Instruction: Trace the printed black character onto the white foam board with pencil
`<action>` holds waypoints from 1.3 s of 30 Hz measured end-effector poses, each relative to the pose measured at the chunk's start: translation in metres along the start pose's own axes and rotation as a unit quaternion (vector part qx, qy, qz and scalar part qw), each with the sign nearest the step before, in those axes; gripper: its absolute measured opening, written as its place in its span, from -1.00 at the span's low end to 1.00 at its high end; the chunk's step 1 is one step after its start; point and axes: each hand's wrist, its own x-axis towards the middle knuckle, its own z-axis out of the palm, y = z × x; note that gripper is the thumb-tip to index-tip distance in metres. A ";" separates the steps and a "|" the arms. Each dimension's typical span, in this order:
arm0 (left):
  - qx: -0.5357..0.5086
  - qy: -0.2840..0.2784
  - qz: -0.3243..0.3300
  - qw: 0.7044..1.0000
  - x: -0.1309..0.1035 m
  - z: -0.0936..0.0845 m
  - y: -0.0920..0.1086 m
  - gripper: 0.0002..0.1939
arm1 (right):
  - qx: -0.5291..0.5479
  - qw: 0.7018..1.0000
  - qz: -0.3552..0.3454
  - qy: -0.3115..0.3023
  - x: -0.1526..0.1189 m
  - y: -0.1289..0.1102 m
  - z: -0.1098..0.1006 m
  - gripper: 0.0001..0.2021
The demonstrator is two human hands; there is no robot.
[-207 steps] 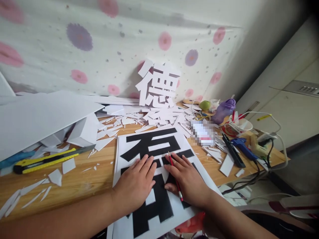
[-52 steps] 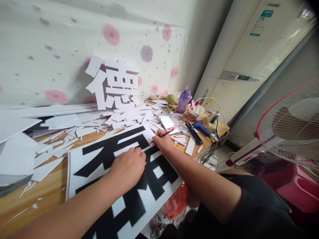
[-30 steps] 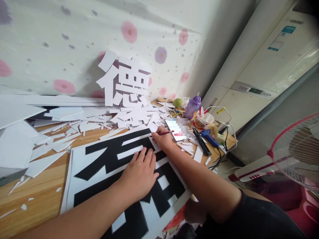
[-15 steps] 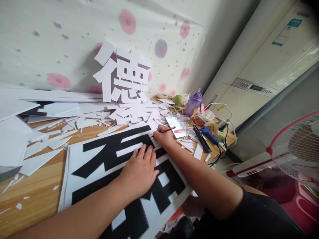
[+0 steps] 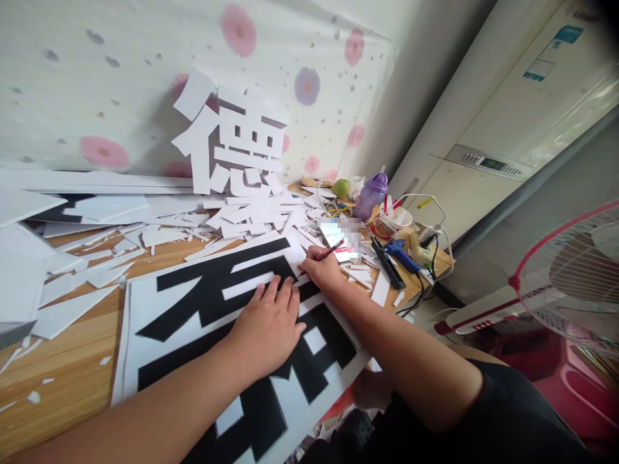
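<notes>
My left hand [image 5: 268, 322] lies flat with fingers spread on a white board [image 5: 167, 308] that carries large black character shapes [image 5: 232, 277]. Just beyond it, at the board's far right part, my right hand [image 5: 320, 267] grips a dark red pencil [image 5: 333, 249]. The pencil's lower end is near the edge of a black shape; its tip is mostly hidden by my fingers. Behind the board a white cut-out character [image 5: 232, 145] stands upright against the patterned wall covering.
White scraps [image 5: 256, 216] cover the back of the wooden table [image 5: 62, 367]. To the right are a phone [image 5: 338, 238], a purple bottle [image 5: 371, 195], a bowl [image 5: 391, 222], a black cutter [image 5: 388, 263] and a blue glue gun [image 5: 402, 256]. A fan [image 5: 575, 264] stands beyond.
My right hand has moved slightly toward me along the black shape, with the pencil now tilted more steeply. The view has shifted a little; my left hand stays flat on the board.
</notes>
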 end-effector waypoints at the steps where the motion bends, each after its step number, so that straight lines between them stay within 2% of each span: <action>1: 0.000 -0.001 0.000 1.000 0.000 0.000 0.000 -0.36 | 0.004 1.000 0.000 -0.003 0.000 0.000 -0.001 -0.78; 11: -0.010 -0.011 -0.003 1.000 -0.001 -0.003 0.000 -0.34 | 0.041 0.999 0.020 -0.007 -0.004 -0.001 -0.004 -0.74; 15: -0.015 -0.011 0.001 1.000 -0.001 -0.001 0.002 -0.33 | 0.075 0.996 0.039 -0.013 0.001 -0.017 -0.002 -0.79; 18: -0.020 -0.015 0.001 1.000 0.000 -0.001 0.002 -0.31 | 0.098 0.993 0.042 -0.050 0.008 -0.041 0.017 -0.80; 21: -0.030 -0.019 -0.004 0.999 0.001 -0.005 0.002 -0.32 | 0.105 0.987 0.042 -0.112 0.011 -0.063 0.048 -0.78; 25: -0.051 -0.019 -0.008 0.998 -0.001 -0.009 0.002 -0.36 | 0.094 0.982 0.049 -0.157 0.010 -0.071 0.079 -0.72; 28: -0.065 -0.017 -0.004 0.998 -0.001 -0.009 0.003 -0.36 | 0.077 0.982 0.051 -0.162 0.010 -0.066 0.087 -0.70; 39: -0.089 -0.006 -0.003 0.996 -0.001 -0.008 0.001 -0.36 | -0.002 0.986 0.033 -0.163 0.010 -0.061 0.090 -0.69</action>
